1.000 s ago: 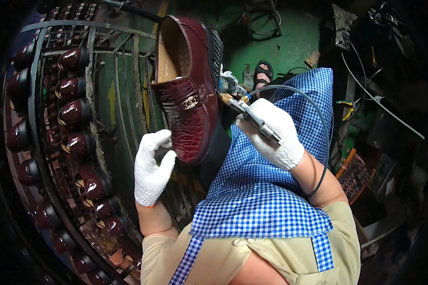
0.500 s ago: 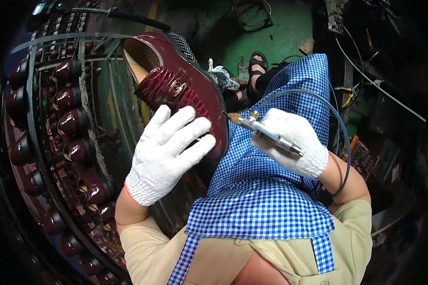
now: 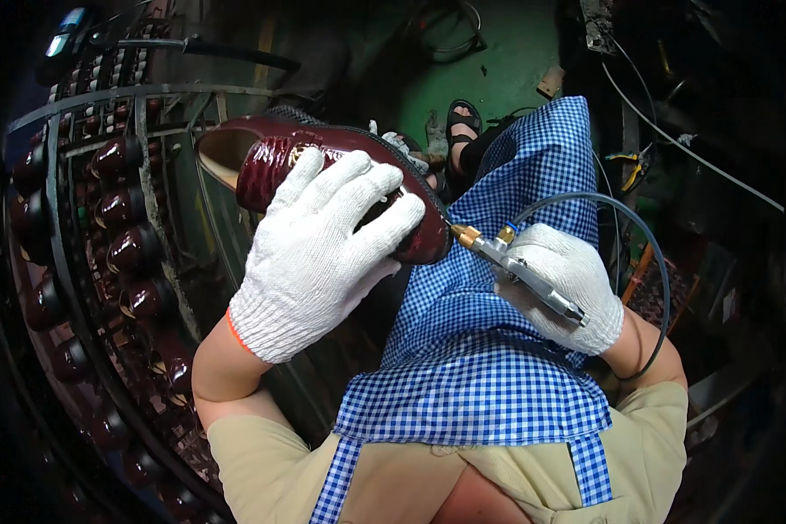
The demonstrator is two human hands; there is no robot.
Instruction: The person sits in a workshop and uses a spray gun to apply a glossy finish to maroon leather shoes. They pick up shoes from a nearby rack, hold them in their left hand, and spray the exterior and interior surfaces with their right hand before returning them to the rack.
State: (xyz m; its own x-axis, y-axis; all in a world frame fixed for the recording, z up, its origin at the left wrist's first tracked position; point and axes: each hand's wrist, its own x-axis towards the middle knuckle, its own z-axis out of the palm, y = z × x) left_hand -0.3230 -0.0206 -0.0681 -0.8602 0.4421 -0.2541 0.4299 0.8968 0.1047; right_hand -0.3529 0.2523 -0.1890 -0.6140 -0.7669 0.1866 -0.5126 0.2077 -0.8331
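A glossy dark burgundy loafer (image 3: 265,170) with a black-edged sole rests in my left hand (image 3: 319,249), which wears a white knit glove. My fingers lie over the vamp near the toe, and the thumb is mostly hidden beneath. In my right hand (image 3: 572,284), also gloved, is a small metal spray gun (image 3: 533,279) with a brass nozzle. The nozzle tip points at the sole edge by the toe, touching it or very close; I cannot tell which. A grey-blue air hose (image 3: 659,244) loops from the gun past my right forearm.
To my left stands a metal rack (image 3: 54,188) with many burgundy shoes (image 3: 135,249) on it. A blue checked apron (image 3: 472,384) covers my lap. On the right hang a thin cable (image 3: 699,157) and yellow-handled pliers (image 3: 633,170). Green floor (image 3: 406,87) shows ahead.
The loafer has tilted and turned, its toe swinging right and its heel opening dropping lower left. My left hand turned with it. The spray gun moved right and slightly down, staying at the sole edge.
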